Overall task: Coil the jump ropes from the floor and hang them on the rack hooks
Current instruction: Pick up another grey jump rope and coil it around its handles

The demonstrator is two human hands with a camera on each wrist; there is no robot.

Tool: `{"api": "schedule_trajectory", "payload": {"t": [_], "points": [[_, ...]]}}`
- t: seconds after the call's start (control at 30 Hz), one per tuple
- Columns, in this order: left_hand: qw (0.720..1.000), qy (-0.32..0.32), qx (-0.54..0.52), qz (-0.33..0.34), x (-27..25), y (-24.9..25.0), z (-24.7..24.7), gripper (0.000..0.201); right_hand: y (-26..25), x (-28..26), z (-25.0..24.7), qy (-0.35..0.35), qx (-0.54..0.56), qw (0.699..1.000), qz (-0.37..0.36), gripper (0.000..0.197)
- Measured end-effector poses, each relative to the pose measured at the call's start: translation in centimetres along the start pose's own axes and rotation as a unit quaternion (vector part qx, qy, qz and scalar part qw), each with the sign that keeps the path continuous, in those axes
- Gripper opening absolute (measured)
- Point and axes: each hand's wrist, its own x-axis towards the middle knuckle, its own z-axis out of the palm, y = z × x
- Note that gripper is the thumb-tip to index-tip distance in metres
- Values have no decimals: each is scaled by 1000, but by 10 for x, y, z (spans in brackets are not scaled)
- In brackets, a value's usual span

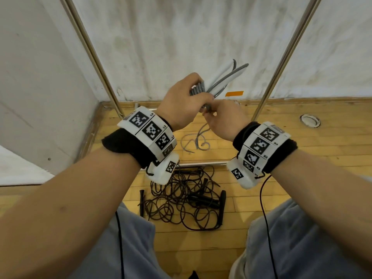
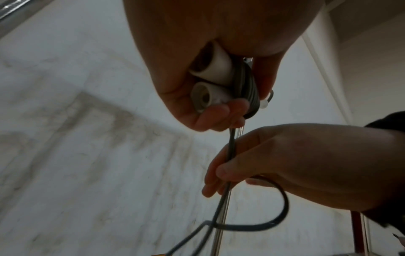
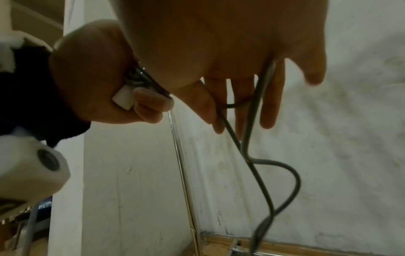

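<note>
My left hand (image 1: 182,101) grips the white handles (image 1: 221,74) with several grey turns wound round them; my right hand (image 1: 223,119), fingers loosely curled, feeds the grey rope (image 2: 228,175), whose tail (image 1: 196,141) reaches the floor (image 1: 302,154) beyond. I judge this first coil half done. The black ropes (image 1: 185,196) lie tangled near my feet, untouched. No hooks show between the rack poles (image 1: 281,63); nothing hung yet.

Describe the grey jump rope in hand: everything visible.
The grey jump rope has two white handles lying side by side and a thin, plastic-looking grey cord, several turns wrapped around them. The left hand grips the handles and wraps; the right hand guides the loose cord, whose tail hangs to the wooden floor.
</note>
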Motion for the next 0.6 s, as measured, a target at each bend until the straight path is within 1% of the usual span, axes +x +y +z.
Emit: {"api": "schedule_trajectory", "payload": {"t": [0.07, 0.1, 0.13, 0.2, 0.23, 0.27, 0.37, 0.5, 0.53, 0.6], "points": [[1000, -10, -25, -10, -1, 3, 0, 20, -3, -1, 0, 18, -77, 997, 4, 27], [999, -13, -43, -16, -1, 5, 0, 20, -5, 0, 0, 25, -88, 996, 0, 29], [998, -12, -64, -21, 0, 7, -2, 21, -6, 0, -1, 25, -65, 998, -4, 30], [995, -8, -100, -27, 1, 9, -5, 23, -10, -1, -4, 1, 87, 996, -2, 34], [993, -7, -114, -27, 1, 11, -7, 22, -11, -1, -4, -15, 167, 986, -4, 35], [992, -7, -127, -26, 2, 11, -9, 22, -13, 0, -4, -29, 218, 975, -12, 35], [988, 5, -152, -22, 2, 11, -15, 23, -16, 2, -1, -64, 299, 951, -31, 32], [985, 35, -166, -28, 4, 6, -24, 16, -21, 0, 5, -99, 399, 912, -9, 34], [985, 51, -159, -34, 4, 4, -27, 14, -21, 1, 7, -102, 413, 905, -4, 34], [986, 88, -135, -44, 5, 2, -31, 11, -23, 2, 7, -93, 412, 906, -1, 32]]}}
